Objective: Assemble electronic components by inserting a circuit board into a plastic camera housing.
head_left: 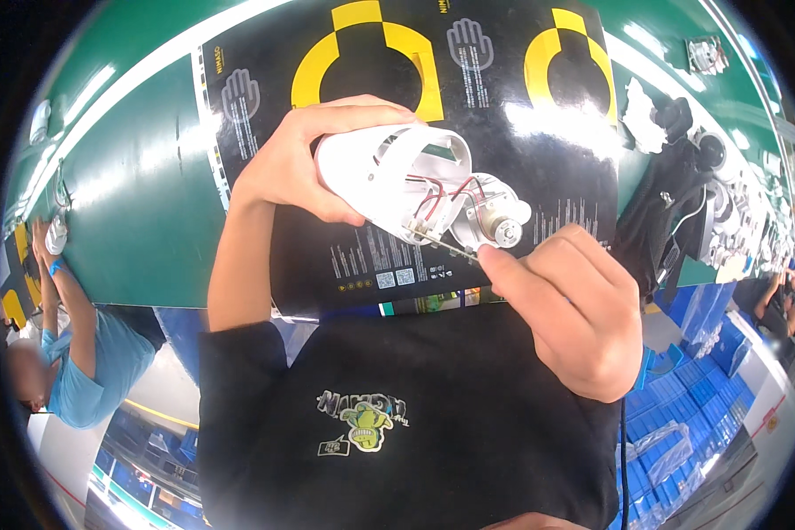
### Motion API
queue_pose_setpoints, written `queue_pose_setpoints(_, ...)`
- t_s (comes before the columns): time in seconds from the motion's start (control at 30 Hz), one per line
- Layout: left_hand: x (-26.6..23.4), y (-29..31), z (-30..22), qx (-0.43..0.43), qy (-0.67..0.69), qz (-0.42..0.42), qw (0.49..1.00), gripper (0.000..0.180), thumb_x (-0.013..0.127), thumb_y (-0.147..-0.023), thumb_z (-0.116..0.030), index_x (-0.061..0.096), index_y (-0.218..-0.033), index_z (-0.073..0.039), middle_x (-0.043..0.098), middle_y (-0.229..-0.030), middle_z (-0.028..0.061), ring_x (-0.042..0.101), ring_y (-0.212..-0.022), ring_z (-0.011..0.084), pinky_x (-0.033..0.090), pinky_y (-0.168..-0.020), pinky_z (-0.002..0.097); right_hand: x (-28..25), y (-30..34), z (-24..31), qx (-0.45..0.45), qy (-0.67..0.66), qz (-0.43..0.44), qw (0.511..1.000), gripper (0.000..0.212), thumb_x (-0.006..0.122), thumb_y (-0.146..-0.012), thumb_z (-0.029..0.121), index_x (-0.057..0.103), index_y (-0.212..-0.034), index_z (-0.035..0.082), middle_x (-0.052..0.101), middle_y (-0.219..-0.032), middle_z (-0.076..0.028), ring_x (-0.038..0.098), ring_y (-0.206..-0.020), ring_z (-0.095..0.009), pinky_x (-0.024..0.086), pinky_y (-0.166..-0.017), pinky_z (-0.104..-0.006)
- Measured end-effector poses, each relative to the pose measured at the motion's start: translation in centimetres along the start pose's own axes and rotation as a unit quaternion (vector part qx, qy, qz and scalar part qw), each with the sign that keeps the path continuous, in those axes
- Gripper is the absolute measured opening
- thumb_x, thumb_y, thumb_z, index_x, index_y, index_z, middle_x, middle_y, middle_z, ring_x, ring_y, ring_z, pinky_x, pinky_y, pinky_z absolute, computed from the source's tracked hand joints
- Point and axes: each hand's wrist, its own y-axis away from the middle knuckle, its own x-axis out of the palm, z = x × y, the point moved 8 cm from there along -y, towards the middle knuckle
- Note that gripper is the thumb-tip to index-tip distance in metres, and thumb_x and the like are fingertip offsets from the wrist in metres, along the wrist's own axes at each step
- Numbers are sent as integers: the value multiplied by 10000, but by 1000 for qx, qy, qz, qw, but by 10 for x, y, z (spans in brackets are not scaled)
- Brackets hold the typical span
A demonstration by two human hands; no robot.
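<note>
My left hand (283, 163) is wrapped round a white plastic housing (349, 168), tilted with its open end toward the right. Red and dark wires (431, 199) run from inside it to a white end part (475, 228) hanging beside the opening. On that part sits a small silver motor (506, 232). My right hand (579, 305) pinches the near end of a narrow strip, apparently a small circuit board (450, 248), between thumb and forefinger. Its far end reaches the lower lip of the housing; whether it is fixed there cannot be made out.
A black printed mat (238, 168) lies on the green table (137, 185) beneath my hands. A black bag-like item (658, 208) and white parts (724, 199) are on the right. Blue crates (693, 415) stand below right. At the left, a person in a blue shirt (106, 371) handles a white part.
</note>
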Motion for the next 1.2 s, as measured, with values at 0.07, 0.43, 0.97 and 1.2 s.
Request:
queue_pose_setpoints(0.07,-1,1,3,-9,7,5,1000,866,847,-483,-348,558,-1178,82,585,-1164,208,545,-1119,307,420,-947,386,-1,3,0,5,-20,-67,998,377,666,-511,-27,644,-885,-77,474,-639,-69,496,-543,-210,392,-466,-300)
queue_pose_setpoints(0.43,0,-3,0,58,39,-8,998,839,880,-464,-177,559,-1222,-12,562,-1205,217,537,-1133,324,418,-955,402,12,21,11,10,43,-86,995,314,632,-589,58,633,-876,-69,456,-710,-50,487,-648,-175,371,-503,-260)
queue_pose_setpoints(0.97,-4,1,3,26,17,-28,999,875,884,-437,-170,541,-1225,-9,562,-1199,221,549,-1113,329,435,-941,398,11,24,0,1,20,-250,968,351,661,-511,14,638,-849,-79,495,-690,-93,501,-567,-205,423,-465,-288)
queue_pose_setpoints(1.2,-9,0,-1,1,-57,-53,997,866,860,-437,-114,532,-1234,-22,563,-1193,223,553,-1108,327,448,-931,394,1,13,1,36,35,-202,978,351,652,-510,44,642,-843,-66,500,-705,-94,508,-591,-204,407,-461,-283)
